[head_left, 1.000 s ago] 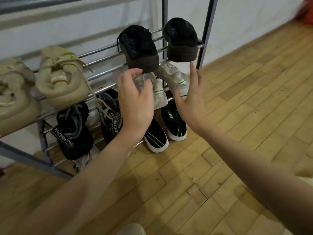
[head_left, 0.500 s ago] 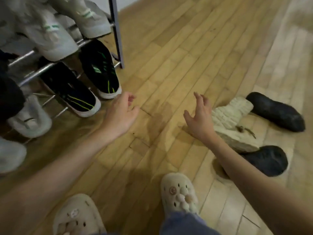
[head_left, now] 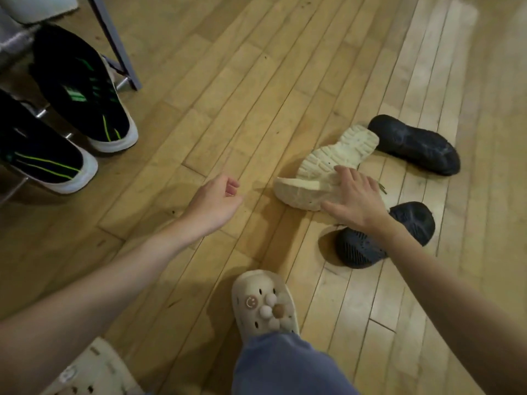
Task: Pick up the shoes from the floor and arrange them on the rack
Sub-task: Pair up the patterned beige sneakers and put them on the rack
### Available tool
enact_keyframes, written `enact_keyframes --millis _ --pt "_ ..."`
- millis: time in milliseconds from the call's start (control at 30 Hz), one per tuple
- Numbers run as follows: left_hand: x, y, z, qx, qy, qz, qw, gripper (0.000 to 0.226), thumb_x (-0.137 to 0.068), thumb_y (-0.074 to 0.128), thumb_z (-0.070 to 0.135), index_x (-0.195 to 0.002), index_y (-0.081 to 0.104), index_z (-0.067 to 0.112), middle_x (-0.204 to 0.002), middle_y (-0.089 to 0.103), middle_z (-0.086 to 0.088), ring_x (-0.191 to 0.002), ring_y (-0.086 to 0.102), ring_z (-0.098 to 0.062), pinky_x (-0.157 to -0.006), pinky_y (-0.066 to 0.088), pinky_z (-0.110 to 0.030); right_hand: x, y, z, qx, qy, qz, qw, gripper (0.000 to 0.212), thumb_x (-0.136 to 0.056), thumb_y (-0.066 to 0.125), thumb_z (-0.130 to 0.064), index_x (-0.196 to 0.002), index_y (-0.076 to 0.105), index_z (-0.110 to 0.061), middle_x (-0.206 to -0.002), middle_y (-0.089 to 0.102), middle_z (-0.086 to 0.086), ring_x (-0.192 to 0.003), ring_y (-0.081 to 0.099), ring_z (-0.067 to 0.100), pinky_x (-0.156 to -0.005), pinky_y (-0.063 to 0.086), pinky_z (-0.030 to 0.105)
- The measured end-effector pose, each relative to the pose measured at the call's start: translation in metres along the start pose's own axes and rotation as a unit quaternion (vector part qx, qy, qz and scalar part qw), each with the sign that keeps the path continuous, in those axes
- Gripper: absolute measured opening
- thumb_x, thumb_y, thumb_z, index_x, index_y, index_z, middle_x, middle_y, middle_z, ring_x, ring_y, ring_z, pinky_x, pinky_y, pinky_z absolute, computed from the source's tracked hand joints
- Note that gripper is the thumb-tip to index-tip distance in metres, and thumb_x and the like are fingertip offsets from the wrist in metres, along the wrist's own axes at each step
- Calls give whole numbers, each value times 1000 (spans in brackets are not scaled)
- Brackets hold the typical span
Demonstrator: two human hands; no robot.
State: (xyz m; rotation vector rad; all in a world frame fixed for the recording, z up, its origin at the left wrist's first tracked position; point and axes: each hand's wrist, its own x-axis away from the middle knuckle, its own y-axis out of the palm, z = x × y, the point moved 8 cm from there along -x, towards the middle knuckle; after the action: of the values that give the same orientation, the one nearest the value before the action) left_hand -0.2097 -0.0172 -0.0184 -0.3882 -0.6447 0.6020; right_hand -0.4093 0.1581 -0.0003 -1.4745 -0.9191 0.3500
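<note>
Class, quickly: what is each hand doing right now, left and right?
Left hand: open, fingers loosely curled, holding nothing.
Right hand: open, fingers spread over the cream shoe, not gripping it yet.

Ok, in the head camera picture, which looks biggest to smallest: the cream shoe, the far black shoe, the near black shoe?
1. cream shoe
2. far black shoe and near black shoe: they look alike, and the arm partly hides the near one.

On the wooden floor before me lie a cream shoe tipped sole-up and two black shoes; the rack's foot stands on it.
</note>
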Motion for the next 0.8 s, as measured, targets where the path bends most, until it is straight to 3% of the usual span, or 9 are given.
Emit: enact_keyframes --millis 67,167,233,333,467,600,700,800 --pt "1 4 -3 1 -7 -5 1000 26 -88 57 16 -113 58 13 -109 62 -5 -104 59 -23 -91 47 -37 1 5 21 43 55 -9 998 82 -80 62 -47 -142 28 -6 -139 41 15 -131 38 33 -112 25 47" --pt "2 7 -6 9 -16 -11 1000 26 -88 56 15 -114 58 13 -109 62 -4 -102 59 -22 -88 47 -35 0 8 42 122 87 -29 988 52 -84 65 -26 -127 43 -6 -127 50 16 -120 47 36 -102 37 47" --pt "2 5 -6 17 -21 -13 1000 26 -88 57 14 -114 58 13 -108 62 -3 -101 59 -22 -88 47 -35 -2 -1 39 130 55 -19 990 37 -82 67 -28 -111 54 -9 -111 56 10 -103 54 30 -84 42 39" --pt "0 -6 -14 44 -38 -6 998 22 -87 59 14 -109 60 16 -103 63 -1 -103 60 -23 -95 48 -40 2 -26 20 52 7 -5 999 33 -74 70 -35 -98 61 -15 -91 60 1 -87 54 22 -68 42 32" --pt "-1 -39 -35 106 -75 56 990 18 -83 61 13 -99 65 20 -102 66 -1 -104 61 -22 -96 49 -46 12 -51 -31 -111 -76 -29 991 37 -66 74 -30 -98 66 -13 -87 63 0 -81 59 20 -69 53 38" --pt "-1 -55 -53 156 -105 90 978 19 -84 56 5 -80 60 23 -84 61 1 -89 59 -20 -84 52 -40 2 -36 -85 -179 -97 33 979 41 -69 74 -33 -103 62 -13 -95 61 0 -86 57 18 -70 51 31" --pt "0 -60 -66 164 -117 105 974 17 -84 57 4 -84 59 21 -86 60 0 -87 58 -19 -79 50 -37 -3 -6 -131 -142 -93 98 981 44 -74 71 -35 -111 57 -15 -101 53 -3 -92 50 14 -74 41 24" --pt "3 -63 -87 161 -144 138 966 17 -83 58 6 -97 60 16 -89 61 -1 -94 58 -22 -85 49 -39 -2 31 -174 -176 -103 62 977 44 -78 70 -34 -112 50 -13 -105 53 1 -91 50 16 -74 47 29"
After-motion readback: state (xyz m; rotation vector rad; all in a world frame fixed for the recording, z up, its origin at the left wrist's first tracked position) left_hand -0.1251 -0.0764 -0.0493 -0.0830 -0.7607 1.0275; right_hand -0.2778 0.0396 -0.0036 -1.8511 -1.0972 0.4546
